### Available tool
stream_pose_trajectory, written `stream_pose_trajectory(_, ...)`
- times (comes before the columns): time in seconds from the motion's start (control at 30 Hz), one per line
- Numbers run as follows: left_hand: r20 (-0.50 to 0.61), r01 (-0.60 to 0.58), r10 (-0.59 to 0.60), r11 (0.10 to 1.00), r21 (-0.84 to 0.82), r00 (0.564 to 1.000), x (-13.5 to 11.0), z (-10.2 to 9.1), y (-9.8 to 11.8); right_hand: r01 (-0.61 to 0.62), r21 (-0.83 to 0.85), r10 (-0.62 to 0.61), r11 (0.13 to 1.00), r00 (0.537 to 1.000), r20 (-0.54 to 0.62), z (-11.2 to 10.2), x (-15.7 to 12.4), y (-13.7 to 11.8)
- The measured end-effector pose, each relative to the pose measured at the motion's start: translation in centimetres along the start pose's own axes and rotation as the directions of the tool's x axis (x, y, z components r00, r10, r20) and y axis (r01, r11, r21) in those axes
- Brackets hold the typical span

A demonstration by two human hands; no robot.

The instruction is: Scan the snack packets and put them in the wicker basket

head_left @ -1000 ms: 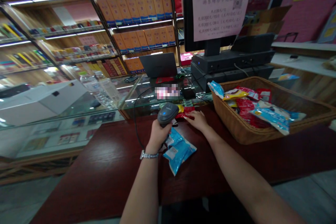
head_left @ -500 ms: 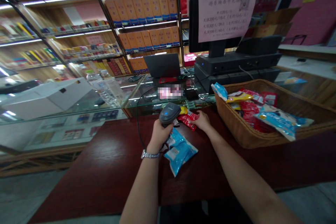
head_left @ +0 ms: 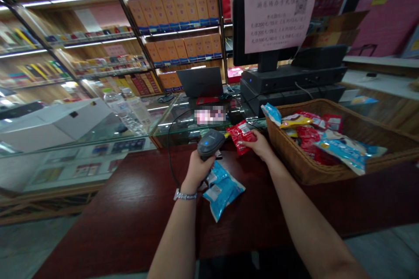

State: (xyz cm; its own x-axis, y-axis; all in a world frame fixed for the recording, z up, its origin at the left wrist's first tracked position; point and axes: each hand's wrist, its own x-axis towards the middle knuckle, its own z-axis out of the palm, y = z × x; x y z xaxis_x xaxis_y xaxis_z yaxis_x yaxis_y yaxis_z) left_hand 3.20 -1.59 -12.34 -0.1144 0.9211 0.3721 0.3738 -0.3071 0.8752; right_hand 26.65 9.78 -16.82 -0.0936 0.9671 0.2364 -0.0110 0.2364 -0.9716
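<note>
My left hand (head_left: 196, 168) is closed round the grip of a dark barcode scanner (head_left: 210, 142) with a blue light on top, held over the dark red counter (head_left: 131, 209). My right hand (head_left: 260, 144) grips a small red snack packet (head_left: 240, 135), lifted off the counter and tilted up just right of the scanner's head. A blue snack packet (head_left: 222, 189) lies flat on the counter under my left hand. A silver watch sits on my left wrist.
A wicker basket (head_left: 330, 170) with several red, blue and yellow packets stands at the right. Behind it are a till monitor with a pink notice (head_left: 278, 17), a laptop (head_left: 203, 82) and a glass display case (head_left: 108, 139). Shelves of orange boxes fill the back wall.
My right hand has picked the red packet up off the counter and raised it beside the scanner. My left hand and the scanner have stayed almost in place.
</note>
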Motion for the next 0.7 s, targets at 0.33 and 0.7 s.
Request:
stream_pose_trajectory(0.33,0.099,0.006,-0.004,1.000,-0.018,0.995,-0.5,0.7,1.0,0.241,0.025,-0.239,0.970,0.969,-0.063,1.5,-0.7,-1.0)
stream_pose_trajectory(0.7,0.117,0.015,-0.014,1.000,-0.005,0.993,-0.6,1.2,1.0,0.119,0.132,-0.118,0.984,0.993,-0.015,2.2,-0.6,-0.9)
